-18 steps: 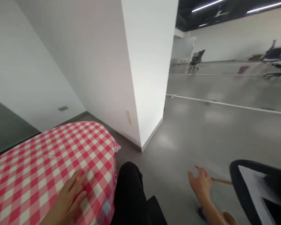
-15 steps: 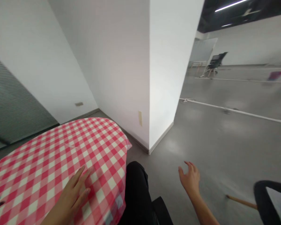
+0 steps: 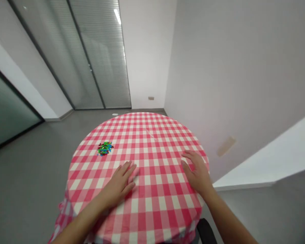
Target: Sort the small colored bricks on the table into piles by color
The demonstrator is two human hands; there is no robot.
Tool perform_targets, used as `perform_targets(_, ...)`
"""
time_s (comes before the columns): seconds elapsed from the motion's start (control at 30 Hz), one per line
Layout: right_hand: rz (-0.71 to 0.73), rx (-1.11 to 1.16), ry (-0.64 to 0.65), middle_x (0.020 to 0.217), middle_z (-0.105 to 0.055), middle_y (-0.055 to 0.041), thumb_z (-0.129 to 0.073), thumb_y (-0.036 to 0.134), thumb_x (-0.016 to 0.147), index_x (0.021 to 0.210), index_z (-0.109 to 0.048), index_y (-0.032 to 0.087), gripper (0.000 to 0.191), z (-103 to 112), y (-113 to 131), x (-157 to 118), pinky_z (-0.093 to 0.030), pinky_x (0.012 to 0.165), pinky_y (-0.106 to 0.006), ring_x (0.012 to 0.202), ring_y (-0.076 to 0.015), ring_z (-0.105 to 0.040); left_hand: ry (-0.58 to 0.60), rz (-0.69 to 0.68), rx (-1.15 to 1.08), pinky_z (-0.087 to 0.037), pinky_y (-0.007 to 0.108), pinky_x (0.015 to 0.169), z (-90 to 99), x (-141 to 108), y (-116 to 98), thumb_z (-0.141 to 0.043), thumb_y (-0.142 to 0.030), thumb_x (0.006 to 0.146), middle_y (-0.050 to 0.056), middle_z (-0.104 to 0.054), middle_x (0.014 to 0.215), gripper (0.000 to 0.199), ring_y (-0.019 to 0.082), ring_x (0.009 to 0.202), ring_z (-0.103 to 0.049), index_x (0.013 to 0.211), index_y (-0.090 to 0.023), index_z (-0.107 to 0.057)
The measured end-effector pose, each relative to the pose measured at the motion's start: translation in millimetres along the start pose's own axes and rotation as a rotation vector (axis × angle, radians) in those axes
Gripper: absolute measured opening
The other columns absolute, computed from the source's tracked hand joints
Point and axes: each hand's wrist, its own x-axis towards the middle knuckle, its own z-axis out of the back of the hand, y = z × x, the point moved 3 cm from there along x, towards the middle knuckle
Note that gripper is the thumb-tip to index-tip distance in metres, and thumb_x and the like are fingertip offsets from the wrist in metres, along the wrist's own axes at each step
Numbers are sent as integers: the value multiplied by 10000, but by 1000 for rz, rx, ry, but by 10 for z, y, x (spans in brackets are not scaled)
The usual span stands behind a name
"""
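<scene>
A round table with a red and white checked cloth [image 3: 152,173] stands before me. My left hand [image 3: 119,186] is over its near left part, palm down, fingers spread, holding nothing. My right hand [image 3: 197,173] is at the table's right side, its fingers apart and nothing in it. Whether either hand touches the cloth I cannot tell. A small pile of green, blue and dark red pieces [image 3: 105,148] lies on the cloth beyond my left hand, to its left.
Past the table are glass panels with blinds [image 3: 104,57] and a white wall [image 3: 149,51]. Another white wall [image 3: 218,84] runs close along the right. Part of a black object [image 3: 205,230] shows below the table's right edge.
The view has swung left to face the table, and the colourful pile is now fully in view. My right hand has come from above the floor to the table. Both hands remain open.
</scene>
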Motion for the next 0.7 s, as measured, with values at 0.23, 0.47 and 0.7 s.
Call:
perform_targets(0.23, 84, -32, 522, 1452, -487, -137, -418, 496, 956, 1432, -454, 225, 549, -1008, 193, 534, -392, 1068, -575, 1343, -337, -433, -15, 135, -17, -228, 555, 1155, 127, 128, 435, -405, -501, 971, 157, -250, 1581, 617, 332, 1462, -200, 1513, -227, -298)
perform_targets(0.47, 139, -128, 562, 1458, -479, -152, -433, 477, 944, 1415, -492, 196, 551, -1386, 90, 673, -388, 1072, -571, 1341, -347, -436, 11, 105, 2, -193, 565, 1148, 187, 521, 607, -377, -528, 970, 164, -303, 1548, 600, 344, 1429, -263, 1484, -221, -337)
perform_targets(0.7, 135, -127, 472, 1445, -493, -151, -413, 454, 956, 1381, -519, 168, 523, -1444, 25, 655, -369, 1080, -575, 1336, -338, -434, -20, 87, 33, -159, 538, 1171, 81, 668, 560, -393, -518, 963, 140, -267, 1574, 596, 339, 1459, -193, 1481, -230, -332)
